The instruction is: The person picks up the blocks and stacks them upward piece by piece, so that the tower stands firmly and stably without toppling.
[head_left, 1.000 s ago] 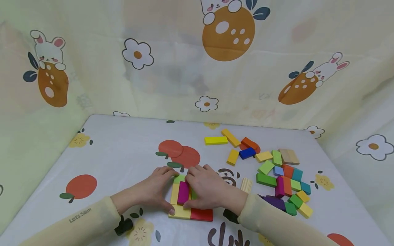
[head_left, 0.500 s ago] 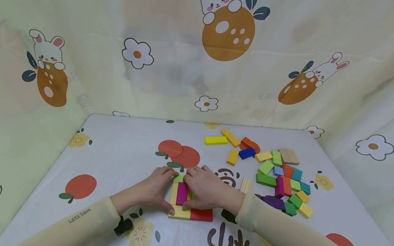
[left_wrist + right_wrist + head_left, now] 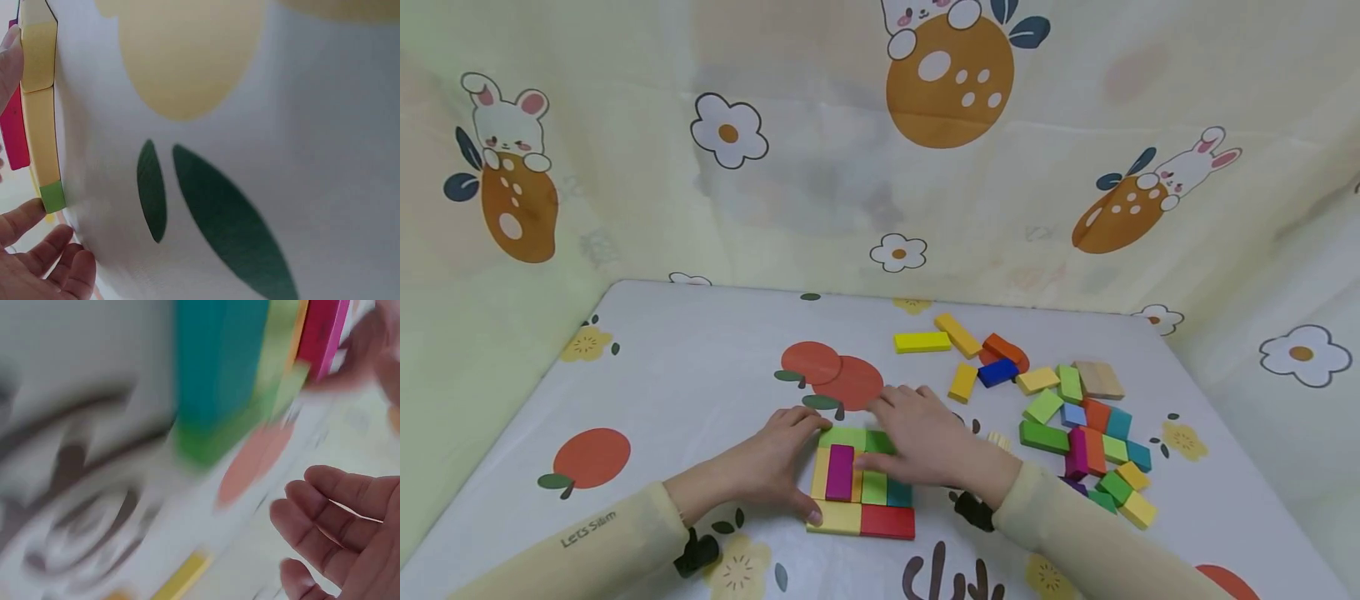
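In the head view, coloured wooden blocks lie packed in a flat rectangle. A magenta block [image 3: 840, 472] stands higher than the pieces around it. My left hand [image 3: 775, 457] spans the left side, thumb on the pale yellow block [image 3: 838, 517] and forefinger at the light green block [image 3: 841, 437]; the left wrist view shows its other fingers loosely bent. Above the rectangle's right part hovers my right hand [image 3: 925, 437], its fingers relaxed and holding nothing visible. It partly hides the green block [image 3: 878, 442] at the back right. A red block [image 3: 887, 522] forms the front right corner.
Several loose blocks lie to the right, among them a green block [image 3: 1043, 436] and a plain wood piece [image 3: 1098, 379]. Farther back are a yellow block [image 3: 922, 342] and a blue block [image 3: 997, 372]. A patterned cloth [image 3: 805, 217] hangs behind the table.
My right hand has come off the blocks and moved slightly back and right, uncovering light green and teal pieces. The left hand stays at the left side. The head view has shifted slightly.
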The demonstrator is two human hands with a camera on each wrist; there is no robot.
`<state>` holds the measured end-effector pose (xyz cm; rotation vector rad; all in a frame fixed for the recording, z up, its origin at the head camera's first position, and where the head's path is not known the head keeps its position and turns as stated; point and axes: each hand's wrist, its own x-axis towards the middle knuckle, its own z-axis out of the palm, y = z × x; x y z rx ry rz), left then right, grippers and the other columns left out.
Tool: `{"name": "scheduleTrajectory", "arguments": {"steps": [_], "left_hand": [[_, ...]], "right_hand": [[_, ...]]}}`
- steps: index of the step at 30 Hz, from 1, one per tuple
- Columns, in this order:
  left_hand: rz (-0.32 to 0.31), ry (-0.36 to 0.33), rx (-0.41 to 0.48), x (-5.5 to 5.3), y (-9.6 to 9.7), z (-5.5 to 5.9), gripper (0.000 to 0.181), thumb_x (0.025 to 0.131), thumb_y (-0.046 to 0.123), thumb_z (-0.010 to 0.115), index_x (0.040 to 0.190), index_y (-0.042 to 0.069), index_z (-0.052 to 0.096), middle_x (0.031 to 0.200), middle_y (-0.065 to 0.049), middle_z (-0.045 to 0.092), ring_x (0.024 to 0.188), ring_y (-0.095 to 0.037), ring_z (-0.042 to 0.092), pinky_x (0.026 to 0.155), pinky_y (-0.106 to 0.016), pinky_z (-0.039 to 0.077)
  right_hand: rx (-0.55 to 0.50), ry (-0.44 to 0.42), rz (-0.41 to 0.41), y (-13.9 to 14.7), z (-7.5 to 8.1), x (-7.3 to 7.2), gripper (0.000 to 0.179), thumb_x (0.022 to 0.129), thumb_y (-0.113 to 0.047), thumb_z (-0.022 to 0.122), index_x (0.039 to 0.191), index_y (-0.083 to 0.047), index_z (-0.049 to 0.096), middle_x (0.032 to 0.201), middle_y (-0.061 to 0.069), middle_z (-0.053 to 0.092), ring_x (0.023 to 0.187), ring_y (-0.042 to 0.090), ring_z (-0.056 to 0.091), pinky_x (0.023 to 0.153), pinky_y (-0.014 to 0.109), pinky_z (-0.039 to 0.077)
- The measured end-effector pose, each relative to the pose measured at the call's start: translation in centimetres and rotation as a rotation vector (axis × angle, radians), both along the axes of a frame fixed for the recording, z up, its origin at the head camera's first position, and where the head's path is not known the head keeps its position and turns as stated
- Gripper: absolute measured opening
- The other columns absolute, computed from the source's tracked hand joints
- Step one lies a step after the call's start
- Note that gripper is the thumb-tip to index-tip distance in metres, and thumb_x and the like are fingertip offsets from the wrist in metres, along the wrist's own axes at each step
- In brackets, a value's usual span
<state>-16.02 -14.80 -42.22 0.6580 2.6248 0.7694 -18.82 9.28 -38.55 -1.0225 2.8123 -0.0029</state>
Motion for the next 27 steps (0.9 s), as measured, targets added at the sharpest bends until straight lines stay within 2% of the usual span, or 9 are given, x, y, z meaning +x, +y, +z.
{"name": "scheduleTrajectory", "arguments": {"steps": [3, 6, 11, 17, 27], "left_hand": [[0.012, -0.004, -0.008, 0.1, 0.1, 0.0, 0.106, 0.06, 0.047, 0.098, 0.145, 0.006, 0.049, 0.148, -0.015, 0.047, 0.14, -0.035, 0.039, 0.114, -0.056, 0.045], [0.02, -0.001, -0.019, 0.1, 0.2, 0.0, 0.107, 0.059, 0.047, 0.098, 0.145, 0.006, 0.049, 0.148, -0.015, 0.047, 0.14, -0.035, 0.04, 0.113, -0.055, 0.046], [0.025, -0.003, -0.022, 0.0, 0.2, -0.1, 0.106, 0.06, 0.047, 0.098, 0.145, 0.007, 0.049, 0.149, -0.014, 0.046, 0.14, -0.034, 0.039, 0.113, -0.055, 0.047], [0.031, -0.007, -0.02, -0.1, 0.2, -0.2, 0.107, 0.06, 0.048, 0.097, 0.146, 0.008, 0.049, 0.15, -0.013, 0.046, 0.142, -0.034, 0.038, 0.114, -0.055, 0.045], [0.026, -0.015, -0.014, 0.1, 0.2, -0.1, 0.107, 0.059, 0.048, 0.097, 0.145, 0.007, 0.048, 0.149, -0.015, 0.046, 0.141, -0.035, 0.038, 0.114, -0.056, 0.045]], "right_hand": [[-0.021, 0.048, -0.102, 2.8, 0.0, -2.2, 0.065, 0.092, -0.053, 0.07, 0.135, -0.006, 0.063, 0.131, 0.013, 0.065, 0.119, 0.03, 0.059, 0.103, 0.053, 0.051], [-0.022, 0.111, -0.183, 6.2, -0.7, -4.4, 0.058, 0.091, -0.044, 0.075, 0.129, -0.002, 0.066, 0.127, 0.017, 0.066, 0.115, 0.034, 0.059, 0.101, 0.052, 0.053], [-0.036, 0.12, -0.255, 10.4, -2.0, -6.7, 0.064, 0.085, -0.047, 0.079, 0.125, 0.001, 0.067, 0.122, 0.022, 0.064, 0.111, 0.038, 0.057, 0.097, 0.053, 0.053], [-0.021, 0.081, -0.284, 11.7, -2.4, -7.5, 0.072, 0.085, -0.05, 0.078, 0.13, 0.004, 0.064, 0.131, 0.027, 0.06, 0.122, 0.044, 0.054, 0.107, 0.059, 0.045], [-0.038, 0.047, -0.283, 11.6, -2.6, -7.8, 0.065, 0.083, -0.046, 0.082, 0.125, 0.002, 0.068, 0.131, 0.026, 0.06, 0.122, 0.043, 0.053, 0.107, 0.059, 0.045]]}}
